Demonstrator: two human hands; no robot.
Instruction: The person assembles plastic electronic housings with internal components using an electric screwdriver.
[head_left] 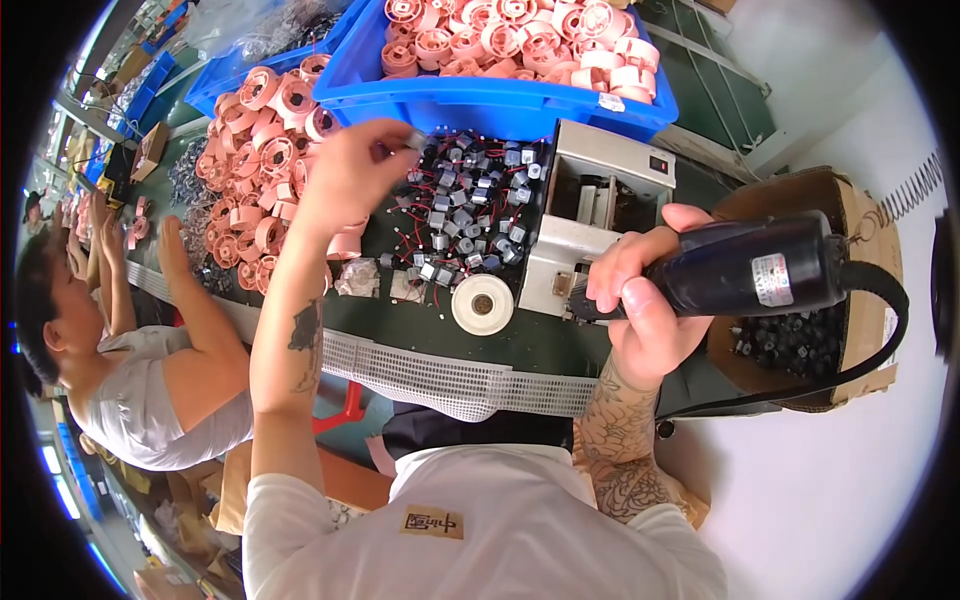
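Note:
My right hand [645, 325] is wrapped round a black electric screwdriver [745, 265], which lies nearly level with its cable end to the right. My left hand [355, 170] reaches over the bench, thumb and fingers pinched on a small grey motor [416, 142]. Beneath and beside it spreads a heap of small motors [465, 215] with red and black wires. Pink round plastic housings [265, 150] are piled to the left of that forearm. A pale round dish [482, 304] sits at the near edge of the motors. The screwdriver's tip is close to a grey metal machine [600, 180].
A blue bin [470, 100] heaped with pink housings stands at the back. At the right, a cardboard box [860, 290] holds dark small parts. The screwdriver's black cable [890, 330] loops beside it, below a coiled spring [910, 190]. A co-worker [150, 370] sits at the left.

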